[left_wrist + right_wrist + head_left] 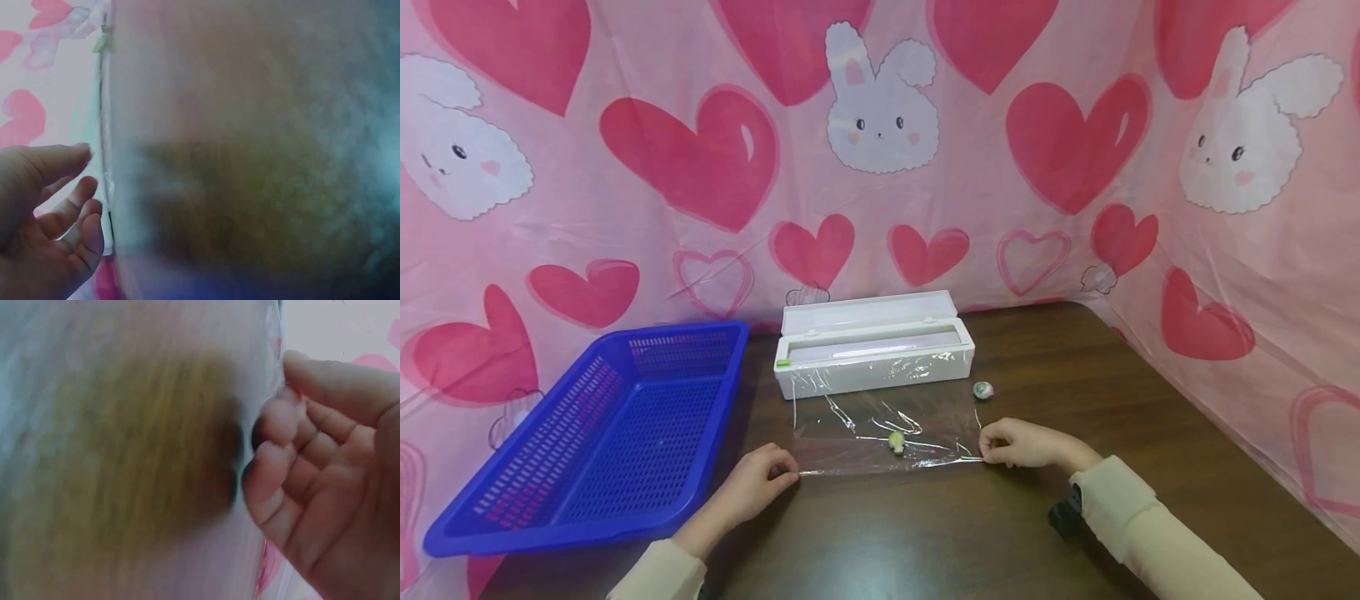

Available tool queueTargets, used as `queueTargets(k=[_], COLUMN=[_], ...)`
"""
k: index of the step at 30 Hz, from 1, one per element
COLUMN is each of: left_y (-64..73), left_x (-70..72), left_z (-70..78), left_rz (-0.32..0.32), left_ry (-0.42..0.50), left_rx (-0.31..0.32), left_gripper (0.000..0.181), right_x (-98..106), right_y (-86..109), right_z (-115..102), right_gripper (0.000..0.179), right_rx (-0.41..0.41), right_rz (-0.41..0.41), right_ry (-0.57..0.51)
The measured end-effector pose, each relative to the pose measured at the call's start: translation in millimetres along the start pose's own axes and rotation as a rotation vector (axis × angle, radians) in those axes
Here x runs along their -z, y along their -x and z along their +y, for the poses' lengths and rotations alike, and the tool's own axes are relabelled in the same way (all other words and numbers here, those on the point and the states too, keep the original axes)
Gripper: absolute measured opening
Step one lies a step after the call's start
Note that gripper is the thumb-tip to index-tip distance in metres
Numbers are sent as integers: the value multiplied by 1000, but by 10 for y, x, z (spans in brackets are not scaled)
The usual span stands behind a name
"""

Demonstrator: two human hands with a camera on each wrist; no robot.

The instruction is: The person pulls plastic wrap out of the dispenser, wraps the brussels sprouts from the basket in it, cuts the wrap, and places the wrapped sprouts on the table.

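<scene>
A sheet of clear plastic wrap [850, 454] stretches from a white wrap dispenser box [872, 372] toward the person. My left hand [758, 483] pinches its near left corner between thumb and forefinger. At the near right corner, my right hand [1018, 442] pinches the film the same way. Between the hands is a small green floret [897, 442], like broccoli; I cannot tell whether it lies over or under the film. Both wrist views show the thumb [69, 159] and the thumb [337, 384] close against the fingers at the wrap's edge, the table behind blurred.
A blue plastic basket [625, 450] stands at the left. Behind the dispenser its white lid [868, 312] is raised. A small round whitish-green thing [982, 390] sits off the box's right front corner. Pink heart-and-rabbit cloth [880, 200] hangs behind the brown table [910, 542].
</scene>
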State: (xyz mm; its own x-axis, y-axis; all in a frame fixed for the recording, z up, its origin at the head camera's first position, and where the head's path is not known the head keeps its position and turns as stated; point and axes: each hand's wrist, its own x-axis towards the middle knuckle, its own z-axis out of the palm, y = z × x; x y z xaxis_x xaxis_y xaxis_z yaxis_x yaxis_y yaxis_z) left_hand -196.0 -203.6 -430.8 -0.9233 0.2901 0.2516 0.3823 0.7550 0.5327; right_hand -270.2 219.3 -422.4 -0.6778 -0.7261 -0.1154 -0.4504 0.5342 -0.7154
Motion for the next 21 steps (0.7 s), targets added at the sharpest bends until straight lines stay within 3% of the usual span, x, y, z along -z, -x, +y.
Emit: queueTargets(k=[10,15,21], left_y=[-52,-95,-144], left_x=[-30,-54,-87], left_z=[81,78,41], left_rz=[77,81,79], left_ry=[102,168,346], left_rx=[148,188,262], left_gripper=[10,9,8], right_x=[11,35,48], right_y=[-39,-53,-92], right_z=[47,16,14], right_gripper=[9,6,9], right_rx=[175,128,108], right_rz=[169,203,211], right_ry=[-45,-95,-82])
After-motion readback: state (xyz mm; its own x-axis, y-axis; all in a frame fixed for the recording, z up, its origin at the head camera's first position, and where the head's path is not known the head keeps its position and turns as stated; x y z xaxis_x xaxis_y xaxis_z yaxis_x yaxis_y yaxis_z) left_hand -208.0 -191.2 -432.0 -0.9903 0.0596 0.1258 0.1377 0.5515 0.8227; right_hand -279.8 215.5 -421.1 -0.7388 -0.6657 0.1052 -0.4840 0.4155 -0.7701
